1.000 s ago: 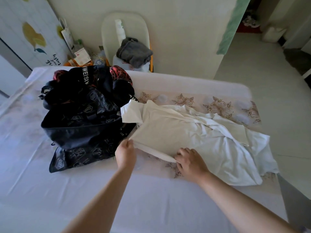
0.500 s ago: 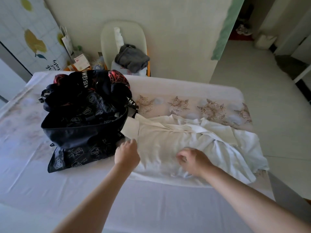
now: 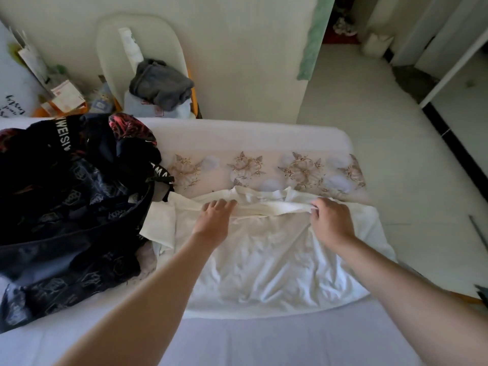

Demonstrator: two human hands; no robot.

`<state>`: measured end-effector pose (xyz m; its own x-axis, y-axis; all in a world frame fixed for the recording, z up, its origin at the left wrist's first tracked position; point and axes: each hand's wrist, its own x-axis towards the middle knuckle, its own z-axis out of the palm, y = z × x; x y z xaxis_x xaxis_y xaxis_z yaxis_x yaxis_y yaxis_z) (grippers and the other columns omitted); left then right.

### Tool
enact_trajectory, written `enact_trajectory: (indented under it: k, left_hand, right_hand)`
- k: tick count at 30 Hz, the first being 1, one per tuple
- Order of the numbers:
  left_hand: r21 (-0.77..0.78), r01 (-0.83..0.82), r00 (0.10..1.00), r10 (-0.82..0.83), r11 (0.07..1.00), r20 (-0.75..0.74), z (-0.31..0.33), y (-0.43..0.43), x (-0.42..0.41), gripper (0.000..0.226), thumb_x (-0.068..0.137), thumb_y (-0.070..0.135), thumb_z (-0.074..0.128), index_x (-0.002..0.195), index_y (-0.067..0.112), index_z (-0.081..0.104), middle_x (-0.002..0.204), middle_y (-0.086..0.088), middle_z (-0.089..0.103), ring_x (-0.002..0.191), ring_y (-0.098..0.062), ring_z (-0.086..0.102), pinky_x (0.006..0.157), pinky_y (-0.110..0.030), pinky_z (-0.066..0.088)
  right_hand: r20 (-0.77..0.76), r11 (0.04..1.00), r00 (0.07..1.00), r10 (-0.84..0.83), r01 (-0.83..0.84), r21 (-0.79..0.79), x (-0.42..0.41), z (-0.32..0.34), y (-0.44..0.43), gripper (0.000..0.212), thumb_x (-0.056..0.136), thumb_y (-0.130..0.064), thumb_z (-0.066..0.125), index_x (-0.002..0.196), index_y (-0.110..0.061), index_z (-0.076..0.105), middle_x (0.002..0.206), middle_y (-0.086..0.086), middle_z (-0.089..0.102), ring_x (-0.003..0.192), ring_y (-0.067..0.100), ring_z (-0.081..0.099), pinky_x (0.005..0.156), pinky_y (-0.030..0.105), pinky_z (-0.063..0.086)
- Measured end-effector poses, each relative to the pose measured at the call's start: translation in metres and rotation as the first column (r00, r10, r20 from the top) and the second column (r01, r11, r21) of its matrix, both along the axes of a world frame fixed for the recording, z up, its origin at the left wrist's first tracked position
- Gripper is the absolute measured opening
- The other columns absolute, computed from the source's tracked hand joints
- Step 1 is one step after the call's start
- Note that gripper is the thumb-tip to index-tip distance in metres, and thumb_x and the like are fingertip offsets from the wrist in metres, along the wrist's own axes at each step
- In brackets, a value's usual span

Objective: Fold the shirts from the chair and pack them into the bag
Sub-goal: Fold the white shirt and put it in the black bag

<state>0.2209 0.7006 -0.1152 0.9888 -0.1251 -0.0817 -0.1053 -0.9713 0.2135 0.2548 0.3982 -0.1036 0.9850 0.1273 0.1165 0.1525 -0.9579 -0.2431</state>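
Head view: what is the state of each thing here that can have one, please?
white shirt: spread on the bed, far edge folded over.
bag: open, slumped beside the white shirt.
grey garment: crumpled on the chair, not folded.
left hand: flat on the fold.
right hand: pinches the fold's edge.

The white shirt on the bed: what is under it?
The shirt lies on the bed, whose sheet shows all around it. One sleeve reaches the edge of the bag. Whatever lies beneath the shirt's middle is covered by its cloth.
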Motion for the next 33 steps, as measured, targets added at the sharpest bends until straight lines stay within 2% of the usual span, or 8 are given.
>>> enact_trajectory:
  k: [4, 9, 13, 16, 19, 22, 27, 33]
  left_hand:
    - [-0.149, -0.097, 0.991, 0.109, 0.984, 0.08, -0.004, 0.012, 0.022, 0.042, 0.082, -0.008, 0.05, 0.115, 0.011, 0.067, 0.107, -0.011, 0.062, 0.103, -0.034, 0.057, 0.089, -0.042, 0.045]
    - [-0.146, -0.338, 0.934, 0.35, 0.93, 0.067, 0.012, 0.015, 0.053, 0.049, 0.081, -0.009, 0.045, 0.121, 0.014, 0.061, 0.113, -0.009, 0.061, 0.105, -0.031, 0.054, 0.09, -0.041, 0.043]
    - [-0.268, 0.014, 0.965, 0.057, 0.963, 0.255, 0.005, -0.01, 0.04, 0.034, 0.079, 0.002, 0.047, 0.102, 0.016, 0.069, 0.101, -0.004, 0.063, 0.094, -0.031, 0.058, 0.074, -0.04, 0.051]
    - [-0.081, 0.23, 0.956, -0.209, 0.97, 0.207, -0.022, -0.022, 0.023, 0.034, 0.084, 0.032, 0.049, 0.111, 0.027, 0.069, 0.118, 0.0, 0.063, 0.114, -0.025, 0.053, 0.088, -0.043, 0.051]
    - [0.062, 0.049, 0.998, -0.051, 0.997, 0.025, -0.035, -0.027, 0.018, 0.046, 0.086, 0.034, 0.054, 0.132, 0.031, 0.054, 0.149, -0.003, 0.04, 0.144, -0.033, 0.026, 0.11, -0.053, 0.032]
    - [0.017, -0.006, 0.997, 0.004, 1.0, 0.081, -0.031, -0.05, 0.005, 0.05, 0.088, 0.029, 0.061, 0.137, 0.025, 0.055, 0.153, -0.01, 0.039, 0.145, -0.035, 0.027, 0.118, -0.053, 0.022]
    - [-0.164, 0.237, 0.965, -0.212, 0.958, 0.155, -0.018, -0.118, -0.043, 0.039, 0.089, 0.039, 0.047, 0.121, 0.026, 0.065, 0.139, -0.003, 0.054, 0.132, -0.028, 0.046, 0.11, -0.046, 0.037]
    - [-0.054, 0.446, 0.895, -0.445, 0.893, 0.032, -0.043, -0.154, -0.103, 0.069, 0.078, 0.071, 0.052, 0.141, 0.044, 0.046, 0.158, 0.003, 0.034, 0.146, -0.027, 0.031, 0.116, -0.049, 0.027]
  right_hand:
    - [0.016, 0.994, 0.997, -0.073, 0.072, 0.077, 0.031, 0.015, -0.002, 0.019, 0.097, -0.012, 0.048, 0.11, -0.007, 0.061, 0.09, 0.019, 0.072, 0.077, 0.042, 0.066, 0.067, 0.043, 0.049]
    - [0.133, 0.966, 0.991, -0.007, 0.042, -0.254, 0.077, 0.015, -0.004, 0.032, 0.09, -0.02, 0.064, 0.118, -0.008, 0.056, 0.095, 0.018, 0.062, 0.081, 0.039, 0.062, 0.073, 0.046, 0.046]
    - [0.197, 0.921, 0.98, -0.039, 0.112, -0.374, 0.075, 0.01, -0.01, 0.05, 0.075, -0.003, 0.064, 0.123, -0.011, 0.055, 0.109, 0.018, 0.056, 0.09, 0.037, 0.057, 0.078, 0.047, 0.043]
    - [0.159, 0.962, 0.987, 0.005, 0.039, -0.271, 0.043, -0.002, -0.022, 0.055, 0.064, -0.004, 0.071, 0.117, -0.007, 0.057, 0.107, 0.019, 0.055, 0.09, 0.039, 0.055, 0.074, 0.045, 0.046]
    - [0.09, 0.981, 0.99, -0.108, 0.121, -0.15, 0.003, -0.012, -0.042, 0.041, 0.067, -0.012, 0.08, 0.101, -0.007, 0.058, 0.094, 0.017, 0.056, 0.079, 0.038, 0.058, 0.064, 0.042, 0.048]
    - [-0.011, 0.971, 0.977, -0.215, 0.213, -0.106, -0.038, -0.021, -0.063, 0.028, 0.074, -0.022, 0.08, 0.086, -0.009, 0.058, 0.079, 0.012, 0.057, 0.066, 0.035, 0.059, 0.055, 0.035, 0.042]
    - [-0.205, 0.94, 0.917, -0.341, 0.325, -0.108, -0.092, -0.03, -0.081, 0.023, 0.077, -0.036, 0.074, 0.085, -0.015, 0.068, 0.079, 0.009, 0.063, 0.074, 0.035, 0.065, 0.061, 0.038, 0.048]
    - [-0.179, 0.806, 0.912, -0.37, 0.411, 0.425, -0.103, -0.008, -0.081, 0.009, 0.087, -0.019, 0.066, 0.079, -0.021, 0.065, 0.076, -0.006, 0.062, 0.074, 0.021, 0.059, 0.064, 0.033, 0.046]
